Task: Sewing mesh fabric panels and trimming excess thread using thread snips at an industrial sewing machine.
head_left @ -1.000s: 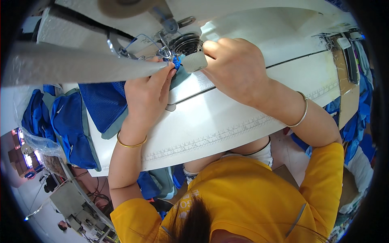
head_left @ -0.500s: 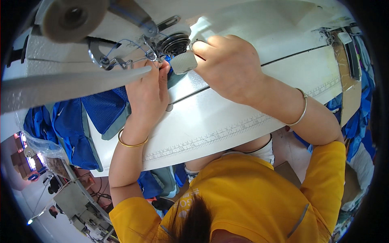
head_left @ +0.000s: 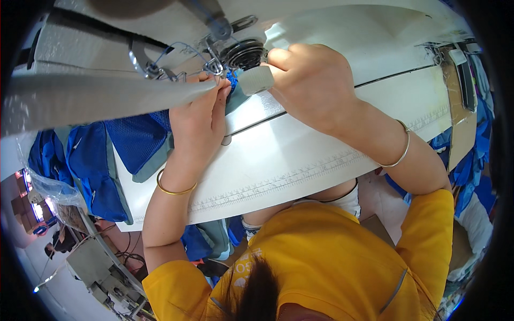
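Using the white knob (head_left: 256, 80) on the machine as our marker, way off to its left we've got some clear plastic (head_left: 64, 200) bunched against a stack of blue cloth (head_left: 96, 166). A pale bar (head_left: 96, 101), pretty blurry, reaches in from the left edge and ends a bit short of the knob. Below that bar, left of the knob, we can see a blue mesh panel (head_left: 139, 136) with a grey edge.

Then comes the left hand (head_left: 195, 120), just left of the knob, with a gold bangle (head_left: 175, 190) on its wrist. Its thumb and fingertips are drawn together in a pinch, right at the blue and grey cloth (head_left: 236, 100). That cloth sits tight against the knob's left side, partly hidden, so we can't say if it's one piece with the mesh. A blue thread (head_left: 184, 45) loops up and to the left of the knob, and some black discs (head_left: 243, 53) are stacked right behind it.

Below the knob, the white table (head_left: 278, 147) spreads out, ruler (head_left: 278, 179) marks along its near edge, with a yellow shirt (head_left: 321, 257) beyond those.

Just right of the knob is the right hand (head_left: 316, 88), fingers curled in; their tips are hidden, so we can't tell if they grip anything. Further right of the knob: a silver bangle (head_left: 401, 150) on that wrist, then, far off, some cardboard (head_left: 463, 131).
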